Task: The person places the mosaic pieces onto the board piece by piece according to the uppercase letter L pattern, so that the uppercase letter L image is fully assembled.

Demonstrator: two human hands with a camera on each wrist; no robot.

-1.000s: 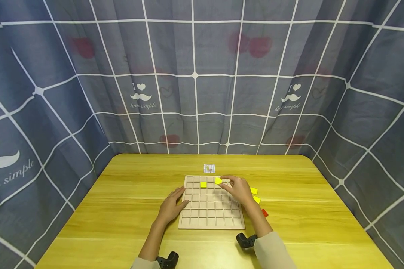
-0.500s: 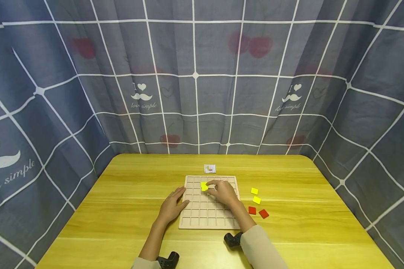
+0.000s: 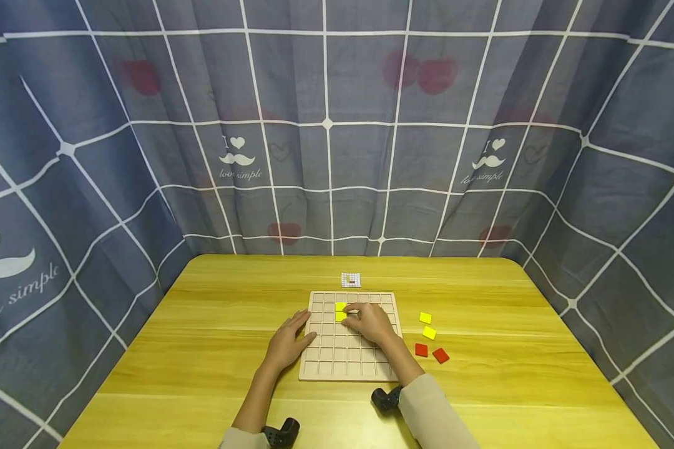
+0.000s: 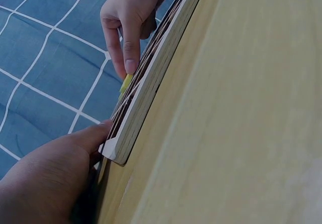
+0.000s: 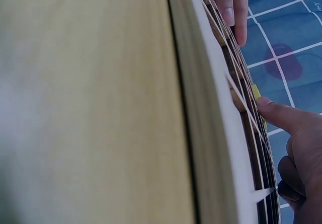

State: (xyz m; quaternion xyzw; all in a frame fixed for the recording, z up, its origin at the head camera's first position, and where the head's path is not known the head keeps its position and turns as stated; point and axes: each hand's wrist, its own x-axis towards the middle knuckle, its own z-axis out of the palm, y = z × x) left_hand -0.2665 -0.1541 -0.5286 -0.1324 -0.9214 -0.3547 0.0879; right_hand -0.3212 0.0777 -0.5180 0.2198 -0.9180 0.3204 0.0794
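Observation:
A pale wooden grid board point(image 3: 348, 365) lies on the table. My left hand point(image 3: 285, 345) rests along its left edge, fingers fairly straight and thumb over the rim. Two yellow square tiles are on the board, one directly in front of the other. The farther tile point(image 3: 340, 306) sits in a cell; the nearer tile point(image 3: 339, 317) is pinched between the thumb and finger of my right hand point(image 3: 372, 324). In the left wrist view, the fingertips of that hand hold a yellow tile point(image 4: 126, 83) at the board's surface. The right hand partly covers cells.
Right of the board lie two loose yellow tiles point(image 3: 427, 325) and two red tiles point(image 3: 421, 350). Behind it is a small printed grid card point(image 3: 351, 280) with coloured marks. A checked curtain point(image 3: 292, 156) hangs round the wooden table point(image 3: 219, 349).
My right hand has moved left and nearer with the yellow tile, then lowered it to the cell in front of the other yellow one. The left hand stays put.

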